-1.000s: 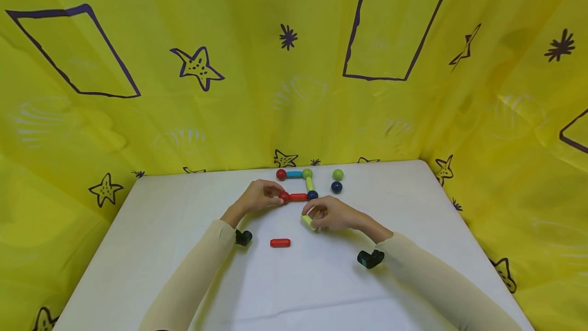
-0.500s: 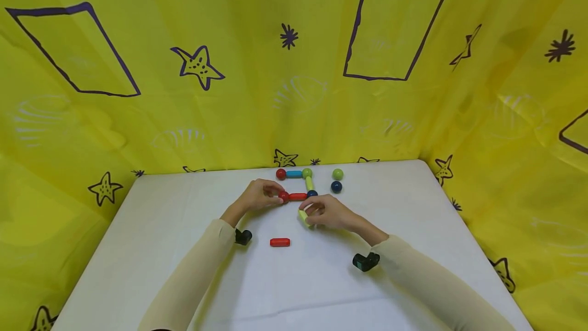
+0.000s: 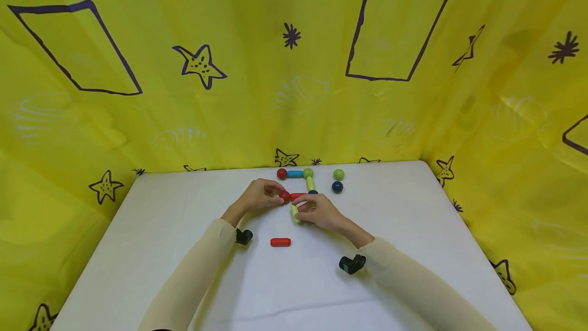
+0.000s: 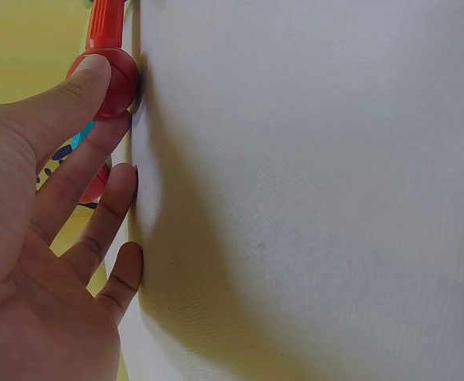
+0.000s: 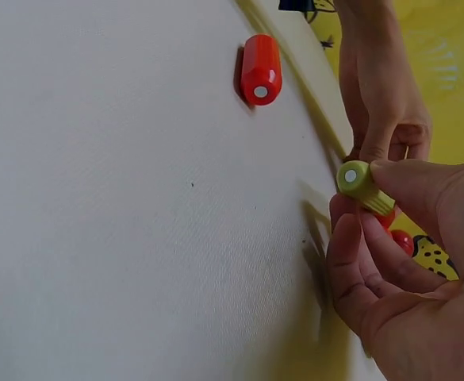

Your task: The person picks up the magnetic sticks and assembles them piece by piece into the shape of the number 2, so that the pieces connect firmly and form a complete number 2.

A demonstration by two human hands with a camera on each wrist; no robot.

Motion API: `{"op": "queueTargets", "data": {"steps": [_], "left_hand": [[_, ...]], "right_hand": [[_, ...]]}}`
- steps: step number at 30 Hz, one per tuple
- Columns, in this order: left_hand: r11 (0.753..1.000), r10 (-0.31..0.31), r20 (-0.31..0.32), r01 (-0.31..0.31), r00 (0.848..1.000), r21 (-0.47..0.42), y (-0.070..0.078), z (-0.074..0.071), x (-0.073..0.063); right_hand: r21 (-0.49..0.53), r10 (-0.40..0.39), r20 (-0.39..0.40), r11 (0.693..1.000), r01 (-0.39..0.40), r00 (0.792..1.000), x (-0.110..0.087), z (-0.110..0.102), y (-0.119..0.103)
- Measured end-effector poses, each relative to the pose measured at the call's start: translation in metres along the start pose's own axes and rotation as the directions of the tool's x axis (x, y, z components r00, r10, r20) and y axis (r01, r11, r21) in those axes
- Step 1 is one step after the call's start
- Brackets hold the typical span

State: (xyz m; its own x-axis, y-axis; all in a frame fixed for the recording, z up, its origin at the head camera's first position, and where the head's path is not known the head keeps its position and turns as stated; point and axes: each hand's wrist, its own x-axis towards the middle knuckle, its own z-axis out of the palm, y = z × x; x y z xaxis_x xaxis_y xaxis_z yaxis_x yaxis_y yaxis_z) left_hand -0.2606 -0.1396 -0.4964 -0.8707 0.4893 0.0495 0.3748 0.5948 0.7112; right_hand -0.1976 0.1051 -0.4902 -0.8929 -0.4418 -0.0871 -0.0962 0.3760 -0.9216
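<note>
My left hand [image 3: 259, 195] pinches a red ball [image 4: 122, 86] between thumb and forefinger; its other fingers are spread. A red stick [image 3: 298, 195] joins that ball to a dark blue ball [image 3: 313, 192], partly covered by my right hand [image 3: 324, 213]. From there a light green stick [image 3: 310, 183] leads back to a green ball [image 3: 308, 172], then a blue stick [image 3: 295, 173] to another red ball [image 3: 282, 173]. My right hand holds a loose light green magnetic stick [image 5: 363, 187], tilted, just in front of the pinched ball; a pale round spot shows on its end.
A loose red stick [image 3: 280, 242] lies on the white table [image 3: 275, 285] nearer me. Behind my right hand rest a loose green ball [image 3: 339, 174] and a dark blue ball [image 3: 337, 187]. A yellow patterned curtain [image 3: 257, 116] encloses the table's back and sides.
My right hand has moved left with the light green stick, bringing it near the pinched red ball and turning it more upright in the head view. My left hand has stayed put.
</note>
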Motion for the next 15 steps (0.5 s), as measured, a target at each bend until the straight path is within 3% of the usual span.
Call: {"op": "queueTargets", "data": {"steps": [15], "left_hand": [[0.999, -0.014, -0.001, 0.014, 1.000, -0.032, 0.002, -0.002, -0.002]], "right_hand": [[0.087, 0.085, -0.074, 0.993, -0.079, 0.994, 0.018, 0.016, -0.004]]}}
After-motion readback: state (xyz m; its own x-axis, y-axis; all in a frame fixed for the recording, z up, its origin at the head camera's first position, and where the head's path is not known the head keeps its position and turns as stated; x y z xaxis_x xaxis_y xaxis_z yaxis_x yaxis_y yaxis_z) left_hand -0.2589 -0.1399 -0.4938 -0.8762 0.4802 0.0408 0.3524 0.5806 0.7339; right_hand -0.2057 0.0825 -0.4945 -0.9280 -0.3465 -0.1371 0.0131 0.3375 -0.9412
